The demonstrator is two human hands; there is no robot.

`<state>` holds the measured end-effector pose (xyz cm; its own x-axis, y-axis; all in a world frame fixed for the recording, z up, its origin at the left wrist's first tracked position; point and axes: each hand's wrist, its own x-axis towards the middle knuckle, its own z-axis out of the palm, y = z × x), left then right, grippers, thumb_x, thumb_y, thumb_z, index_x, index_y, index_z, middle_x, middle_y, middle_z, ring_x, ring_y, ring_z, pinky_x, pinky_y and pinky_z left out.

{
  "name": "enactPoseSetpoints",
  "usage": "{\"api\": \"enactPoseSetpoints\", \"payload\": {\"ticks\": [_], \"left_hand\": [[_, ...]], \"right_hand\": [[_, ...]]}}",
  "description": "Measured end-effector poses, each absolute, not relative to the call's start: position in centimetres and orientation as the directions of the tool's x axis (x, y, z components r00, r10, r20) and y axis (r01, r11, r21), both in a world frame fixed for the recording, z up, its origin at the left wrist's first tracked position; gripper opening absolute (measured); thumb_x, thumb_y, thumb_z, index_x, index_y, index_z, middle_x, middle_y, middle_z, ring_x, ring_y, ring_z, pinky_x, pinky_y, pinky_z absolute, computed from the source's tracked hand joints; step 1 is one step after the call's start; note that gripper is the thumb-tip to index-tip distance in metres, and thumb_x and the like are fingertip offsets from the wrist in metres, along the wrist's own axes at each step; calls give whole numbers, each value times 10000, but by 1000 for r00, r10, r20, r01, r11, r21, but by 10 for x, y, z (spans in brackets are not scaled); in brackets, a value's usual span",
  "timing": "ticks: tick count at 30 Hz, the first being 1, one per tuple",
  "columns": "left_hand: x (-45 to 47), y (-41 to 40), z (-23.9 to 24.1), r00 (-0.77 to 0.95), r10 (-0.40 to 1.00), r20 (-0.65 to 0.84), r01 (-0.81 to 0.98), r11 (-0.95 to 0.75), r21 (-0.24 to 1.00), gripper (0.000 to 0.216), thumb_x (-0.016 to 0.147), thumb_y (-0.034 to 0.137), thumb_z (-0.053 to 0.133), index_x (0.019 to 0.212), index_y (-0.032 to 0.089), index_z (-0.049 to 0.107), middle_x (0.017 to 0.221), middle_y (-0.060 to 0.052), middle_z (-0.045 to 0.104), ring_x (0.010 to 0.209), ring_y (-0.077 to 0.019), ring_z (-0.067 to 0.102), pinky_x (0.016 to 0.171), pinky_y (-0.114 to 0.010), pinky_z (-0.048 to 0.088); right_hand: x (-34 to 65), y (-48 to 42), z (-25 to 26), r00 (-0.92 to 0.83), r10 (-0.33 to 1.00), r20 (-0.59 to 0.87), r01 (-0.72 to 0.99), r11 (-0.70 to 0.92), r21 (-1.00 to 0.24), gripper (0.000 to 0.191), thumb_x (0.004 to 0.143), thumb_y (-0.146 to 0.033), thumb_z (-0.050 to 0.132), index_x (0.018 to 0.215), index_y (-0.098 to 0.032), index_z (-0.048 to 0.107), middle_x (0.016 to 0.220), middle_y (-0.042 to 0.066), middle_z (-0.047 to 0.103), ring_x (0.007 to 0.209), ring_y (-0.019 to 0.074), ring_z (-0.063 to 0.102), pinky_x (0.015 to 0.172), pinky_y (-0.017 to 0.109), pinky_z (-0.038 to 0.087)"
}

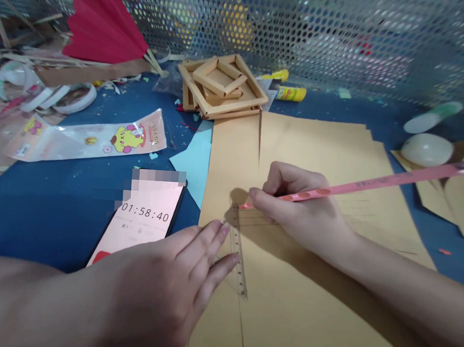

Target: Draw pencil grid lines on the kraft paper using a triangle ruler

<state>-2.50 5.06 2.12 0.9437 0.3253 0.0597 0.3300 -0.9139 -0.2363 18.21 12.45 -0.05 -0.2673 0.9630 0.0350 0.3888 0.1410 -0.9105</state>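
Note:
My right hand is closed around a pink pencil with darker oval marks. Its tip meets the tan card sheet near the upper end of a clear plastic set square. Faint ruled lines run across the card under and beside this hand. My left hand lies with fingers stretched out, fingertips pressing the set square against the card. Part of the set square is hidden under those fingers. A long pencil line runs down the card below it.
Left of the card lies a phone showing 01:58:40. Beyond it are a plastic wrapper, tape rolls and a red folded paper piece. Stacked cardboard frames and a glue stick stand before a perforated metal panel.

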Motion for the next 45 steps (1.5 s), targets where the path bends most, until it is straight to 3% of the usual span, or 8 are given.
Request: {"api": "enactPoseSetpoints", "payload": {"ticks": [10,16,25,30,35,40,45], "left_hand": [[-24,52,21,943,325,66,331,-907,-259,467,828,345,559,1209,78,593,1176,-203,597,1107,-315,590,863,-373,480],[-23,52,23,950,308,58,312,-912,-264,447,827,340,562,1193,87,607,1167,-199,603,1104,-330,590,856,-391,480],[-24,53,22,956,284,74,293,-919,-262,391,793,331,599,1086,81,668,1093,-186,647,1037,-335,625,838,-404,487],[-25,53,22,957,283,63,290,-921,-261,419,787,336,599,1108,73,655,1105,-194,640,1064,-348,609,843,-402,489],[-26,51,23,957,282,67,289,-922,-256,443,779,319,601,1135,58,636,1120,-203,629,1077,-356,599,840,-404,501],[-25,51,22,958,280,55,285,-924,-254,409,790,306,586,1108,56,647,1114,-209,632,1073,-360,600,847,-413,509],[-26,53,22,961,272,39,271,-915,-300,408,841,267,523,1177,51,606,1151,-224,609,1087,-354,593,844,-405,520]], "right_hand": [[186,122,1,-403,914,45,348,199,-916,332,736,-189,624,543,-200,354,505,-58,396,470,71,354,408,215,267],[191,118,5,-651,757,62,268,305,-914,331,714,-75,589,550,-190,325,496,-78,362,459,44,281,387,183,232],[192,110,11,-817,553,-166,245,71,-967,325,688,-38,610,579,-178,338,529,-84,372,487,34,315,402,139,266],[190,110,8,-850,497,-175,201,-1,-980,343,671,-37,638,575,-174,338,525,-89,373,487,30,325,396,128,270],[189,109,8,-854,491,-173,163,-65,-985,345,664,-14,630,564,-167,337,532,-92,356,500,26,333,414,122,284],[191,110,8,-847,488,-209,130,-190,-973,336,692,-20,620,555,-172,353,515,-83,436,478,32,391,422,144,329],[194,120,12,-782,608,-138,-45,-277,-960,298,772,-98,630,606,-186,399,418,-92,501,333,23,396,337,139,280]]}}
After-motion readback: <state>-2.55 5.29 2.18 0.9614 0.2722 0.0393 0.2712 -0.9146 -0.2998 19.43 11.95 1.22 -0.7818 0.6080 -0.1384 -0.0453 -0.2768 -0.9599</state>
